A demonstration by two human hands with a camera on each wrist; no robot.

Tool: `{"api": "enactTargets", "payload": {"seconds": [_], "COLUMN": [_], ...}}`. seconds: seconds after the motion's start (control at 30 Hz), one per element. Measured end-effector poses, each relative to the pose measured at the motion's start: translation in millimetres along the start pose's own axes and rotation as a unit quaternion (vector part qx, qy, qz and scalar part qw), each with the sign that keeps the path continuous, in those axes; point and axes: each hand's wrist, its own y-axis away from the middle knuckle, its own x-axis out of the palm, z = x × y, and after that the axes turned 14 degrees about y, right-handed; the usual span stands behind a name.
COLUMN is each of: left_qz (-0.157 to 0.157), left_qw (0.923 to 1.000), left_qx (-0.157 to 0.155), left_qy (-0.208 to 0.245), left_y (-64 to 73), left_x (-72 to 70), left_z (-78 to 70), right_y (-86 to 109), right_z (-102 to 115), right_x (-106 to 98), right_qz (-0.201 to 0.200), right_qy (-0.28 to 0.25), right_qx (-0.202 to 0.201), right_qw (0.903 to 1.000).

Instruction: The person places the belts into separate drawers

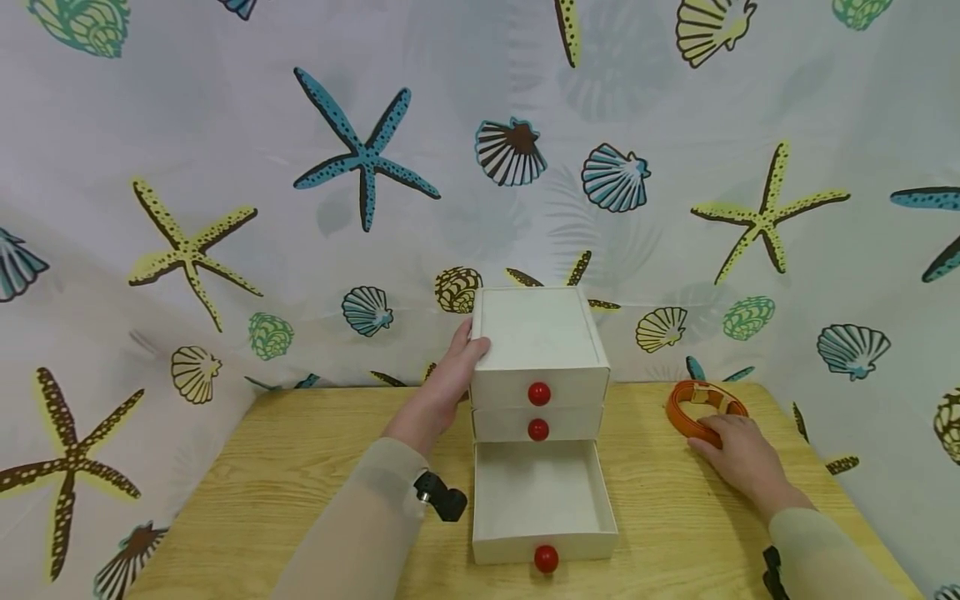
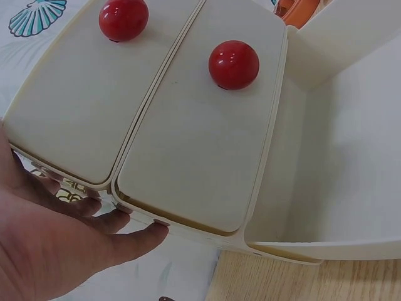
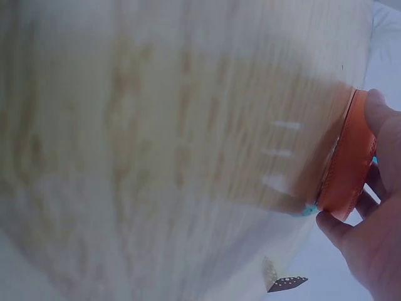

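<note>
A small white drawer cabinet (image 1: 536, 329) with red round knobs stands on the table. Its bottom drawer (image 1: 506, 550) is pulled out and nothing lies inside; the two upper drawers are closed. My left hand (image 1: 450, 375) rests against the cabinet's left side, the thumb at the top edge. In the left wrist view its fingers (image 2: 141, 244) stretch along that side. To the right lies a coiled orange belt (image 1: 681, 410) with a gold-coloured buckle. My right hand (image 1: 742, 458) holds the belt's near edge between thumb and fingers, as the right wrist view shows.
The wooden table (image 1: 322, 475) extends to both sides of the cabinet. Behind and beside it hangs a white curtain (image 1: 465, 75) printed with starfish and shells. The open drawer juts toward the table's front.
</note>
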Motion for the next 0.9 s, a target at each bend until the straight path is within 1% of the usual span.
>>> {"api": "enactTargets", "payload": {"seconds": [0.33,0.57,0.9], "left_qz": [-0.003,-0.004,-0.004], "left_qw": [1.0000,1.0000,1.0000], "left_qx": [-0.001,0.001,0.001], "left_qy": [0.000,-0.001,-0.004], "left_y": [0.9,0.7,-0.2], "left_x": [0.3,0.5,0.5], "left_z": [-1.0,-0.2,0.1], "right_y": [-0.3,1.2,0.3], "right_z": [-1.5,-1.6,-0.5], "right_x": [5.1,6.0,3.2], "right_qz": [-0.016,-0.038,-0.033], "right_qy": [-0.016,-0.025,-0.020], "right_qx": [0.013,0.011,0.015], "right_qw": [0.9997,0.9989,0.9992]}}
